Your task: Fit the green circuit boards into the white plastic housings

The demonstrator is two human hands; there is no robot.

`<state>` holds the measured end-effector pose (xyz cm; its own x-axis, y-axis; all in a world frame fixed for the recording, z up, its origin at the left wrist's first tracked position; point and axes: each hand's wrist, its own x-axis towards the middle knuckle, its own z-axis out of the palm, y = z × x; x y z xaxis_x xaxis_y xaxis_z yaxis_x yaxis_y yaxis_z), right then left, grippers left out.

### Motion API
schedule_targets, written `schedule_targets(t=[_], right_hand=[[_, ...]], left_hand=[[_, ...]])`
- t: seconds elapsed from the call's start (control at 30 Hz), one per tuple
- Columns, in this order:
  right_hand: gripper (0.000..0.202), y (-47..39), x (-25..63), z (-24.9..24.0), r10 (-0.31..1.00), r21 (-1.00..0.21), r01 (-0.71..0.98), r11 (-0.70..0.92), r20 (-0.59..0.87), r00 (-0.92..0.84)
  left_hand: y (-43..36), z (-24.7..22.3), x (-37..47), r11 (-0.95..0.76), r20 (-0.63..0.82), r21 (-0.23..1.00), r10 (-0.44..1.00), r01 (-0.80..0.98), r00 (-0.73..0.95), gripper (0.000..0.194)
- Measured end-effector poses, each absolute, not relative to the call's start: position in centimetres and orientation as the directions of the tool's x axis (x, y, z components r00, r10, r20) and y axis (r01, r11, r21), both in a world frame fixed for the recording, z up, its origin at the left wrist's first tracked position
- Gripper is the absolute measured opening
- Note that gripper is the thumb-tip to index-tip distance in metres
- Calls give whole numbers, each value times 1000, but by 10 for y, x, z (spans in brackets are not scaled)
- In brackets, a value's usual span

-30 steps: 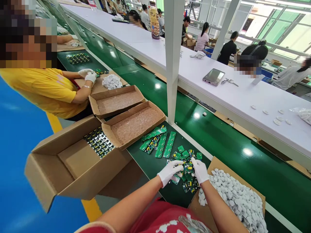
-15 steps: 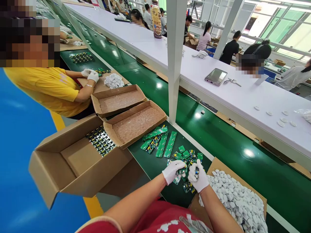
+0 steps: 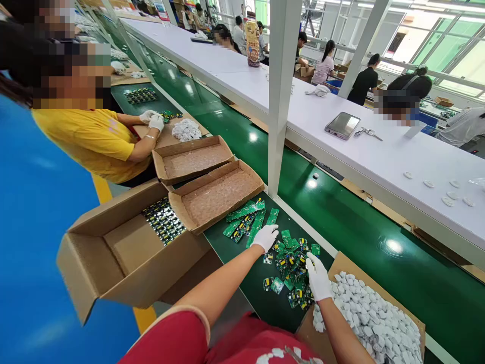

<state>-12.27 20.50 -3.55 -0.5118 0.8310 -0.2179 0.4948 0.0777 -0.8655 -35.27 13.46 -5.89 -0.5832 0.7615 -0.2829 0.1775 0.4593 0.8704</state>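
Note:
My left hand (image 3: 266, 237), in a white glove, reaches over the green circuit board strips (image 3: 248, 217), its fingers stretched out at the end of one strip. Small square circuit boards (image 3: 293, 268) lie in a loose pile on the dark green bench, between my two hands. At the pile's right edge is my right hand (image 3: 318, 277), also gloved, with its fingertips against the boards; whether it holds one is hidden. Many white pieces (image 3: 373, 313) are heaped on cardboard beside my right forearm.
Two shallow cardboard trays (image 3: 222, 194) and a large open carton (image 3: 125, 247) with board panels stand at left. A person in yellow (image 3: 87, 141) works beyond them. A white post (image 3: 278, 101) rises before the shelf (image 3: 364, 156), which bears a phone (image 3: 342, 125).
My hands have moved apart from above the pile. The left went up and left to the strips, the right shifted slightly right. The boards they held are out of them or hidden. The view has turned slightly.

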Motion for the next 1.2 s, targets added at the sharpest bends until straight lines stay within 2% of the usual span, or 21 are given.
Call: schedule_targets(t=[0.1,0.23,0.43,0.53,0.67,0.77,0.9,1.03,1.1,1.2], right_hand=[[44,203,-122,-39,824,-861,499,102,-208,-526],[42,201,-119,-41,823,-859,502,101,-211,-527],[42,194,-119,-39,839,-866,494,78,-211,-502],[37,189,-125,-34,839,-875,476,90,-191,-509],[36,186,-125,-26,832,-883,457,111,-169,-528],[37,190,-117,-22,839,-881,462,102,-173,-515],[39,198,-110,-20,854,-881,468,76,-185,-486],[40,208,-121,-6,851,-890,447,90,-164,-499],[43,214,-130,7,845,-898,424,114,-137,-517],[56,221,-142,26,839,-909,386,154,-86,-537]], left_hand=[[144,-69,-357,473,-304,867,751,156,-586,31],[152,-72,-364,495,-310,855,723,151,-617,35],[153,-76,-388,669,-369,723,584,171,-723,40],[160,-78,-387,702,-401,697,551,148,-732,42],[165,-73,-387,656,-410,750,563,87,-717,43],[159,-64,-391,538,-380,843,624,23,-683,53],[149,-49,-387,306,-330,942,755,-140,-566,73],[139,-28,-374,143,-289,921,873,-362,-393,70],[133,-15,-364,128,-280,876,920,-464,-274,65],[119,2,-340,220,-281,791,959,-571,-20,54]])
